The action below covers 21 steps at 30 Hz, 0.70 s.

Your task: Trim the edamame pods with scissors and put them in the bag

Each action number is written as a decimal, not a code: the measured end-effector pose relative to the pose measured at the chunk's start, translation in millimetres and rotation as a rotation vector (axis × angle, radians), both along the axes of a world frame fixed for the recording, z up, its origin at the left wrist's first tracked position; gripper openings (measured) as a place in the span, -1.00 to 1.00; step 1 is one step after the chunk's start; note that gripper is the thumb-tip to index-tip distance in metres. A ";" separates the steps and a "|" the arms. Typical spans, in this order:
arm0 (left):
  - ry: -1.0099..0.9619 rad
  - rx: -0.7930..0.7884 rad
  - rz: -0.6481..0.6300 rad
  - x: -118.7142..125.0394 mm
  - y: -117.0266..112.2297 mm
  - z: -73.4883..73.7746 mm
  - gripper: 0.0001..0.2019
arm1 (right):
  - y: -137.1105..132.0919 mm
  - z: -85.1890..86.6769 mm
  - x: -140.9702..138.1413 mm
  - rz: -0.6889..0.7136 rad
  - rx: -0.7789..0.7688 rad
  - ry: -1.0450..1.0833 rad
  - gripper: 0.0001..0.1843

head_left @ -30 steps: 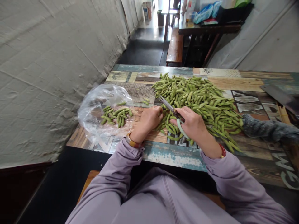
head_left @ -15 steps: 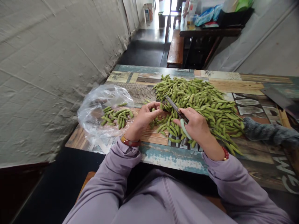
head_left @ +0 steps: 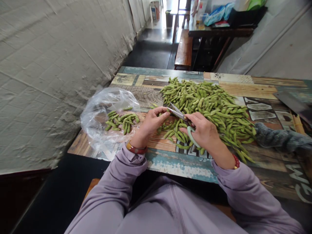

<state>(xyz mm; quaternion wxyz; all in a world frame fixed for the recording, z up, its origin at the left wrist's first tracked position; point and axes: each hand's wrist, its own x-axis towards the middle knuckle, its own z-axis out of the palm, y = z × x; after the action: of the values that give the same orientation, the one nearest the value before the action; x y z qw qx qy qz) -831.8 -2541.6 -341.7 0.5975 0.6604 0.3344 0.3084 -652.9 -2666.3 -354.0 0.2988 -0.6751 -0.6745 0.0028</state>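
My right hand point(head_left: 203, 130) is wrapped round the pale green handles of a pair of scissors point(head_left: 179, 113), whose blades are parted and point left. Close to the blade tips, my left hand point(head_left: 153, 122) pinches a green soybean pod point(head_left: 160, 114), mostly covered by the fingers. A large heap of soybean pods point(head_left: 200, 97) spreads behind and to the right of the scissors. Left of my left hand, a smaller group of pods point(head_left: 124, 121) lies on a clear plastic bag point(head_left: 97, 110).
The patchwork-patterned table point(head_left: 180, 164) stands against a rough white wall point(head_left: 48, 81) on the left. At its right lie a grey fuzzy roll point(head_left: 280, 136) and a flat dark blade point(head_left: 292, 102). Beyond are a wooden bench point(head_left: 184, 48) and another table point(head_left: 219, 32) with packages.
The scissors have opened, and their blades have swung left and down toward the fingers of my left hand. My left hand keeps its pinch in nearly the same place.
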 end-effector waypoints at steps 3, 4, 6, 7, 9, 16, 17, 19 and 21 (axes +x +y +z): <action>0.022 0.097 -0.029 0.1 1.8 -1.9 -0.75 | -0.2 0.2 -1.6 0.012 0.004 0.009 -0.58; 0.033 0.125 -0.036 0.0 2.6 -2.8 -0.75 | -0.2 0.1 -2.0 0.018 0.001 0.010 -0.56; 0.057 0.170 -0.047 -0.2 3.8 -5.1 -0.74 | -0.2 -0.5 -2.3 0.029 -0.004 0.009 -0.54; 0.068 0.185 -0.051 -0.1 4.0 -6.2 -0.74 | -0.1 -1.0 -2.4 0.032 -0.006 0.007 -0.54; 0.085 0.201 -0.056 0.5 3.7 -7.8 -0.73 | -0.1 -2.4 -2.4 0.035 -0.009 0.002 -0.55; 0.111 0.205 -0.090 3.8 -2.1 -6.1 -0.75 | 0.2 -4.9 -2.0 0.048 -0.009 0.015 -0.56; 0.108 0.215 -0.087 3.9 -2.4 -5.7 -0.76 | 0.2 -4.8 -1.8 0.054 -0.011 0.018 -0.55; 0.104 0.236 -0.077 4.1 -2.4 -5.6 -0.78 | 0.4 -4.3 -1.2 0.076 -0.016 0.029 -0.55; 0.106 0.247 -0.072 4.1 -1.9 -6.1 -0.79 | 0.5 -3.7 -0.5 0.104 -0.022 0.045 -0.57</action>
<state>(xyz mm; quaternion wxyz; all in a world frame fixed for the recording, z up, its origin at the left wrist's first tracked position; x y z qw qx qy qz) -827.7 -2543.5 -347.8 0.5038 0.7558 0.3010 0.2904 -653.5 -2665.8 -357.7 0.3060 -0.6422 -0.7017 0.0411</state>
